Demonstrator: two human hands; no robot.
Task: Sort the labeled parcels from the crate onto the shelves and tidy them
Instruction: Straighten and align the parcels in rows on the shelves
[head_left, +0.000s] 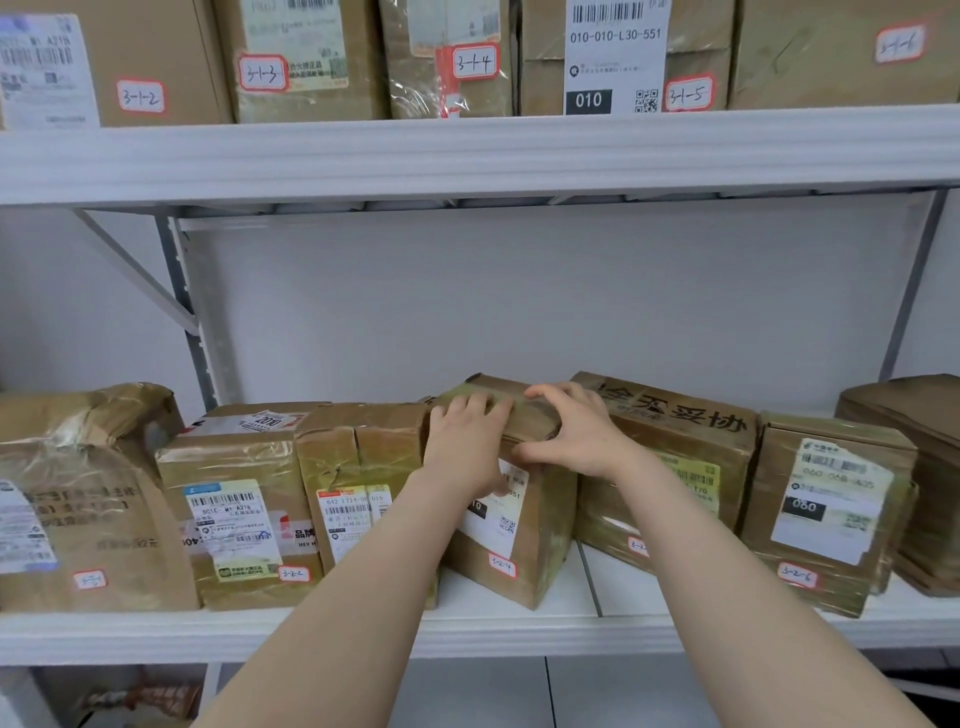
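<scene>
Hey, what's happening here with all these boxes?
A person is putting parcels in order on shelves. Both hands grip the parcel marked 3-2-4 on the middle shelf: the left hand over its top front edge, the right hand across its top. It stands in the row of numbered parcels but is turned at an angle, one corner pointing outward. No crate is in view.

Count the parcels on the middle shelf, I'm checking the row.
7, left to right: wrapped parcel, 3-2-2 box, split-top box, held 3-2-4 box, printed box, 3-2-6 box, edge parcel. More may lie off-frame.
</scene>
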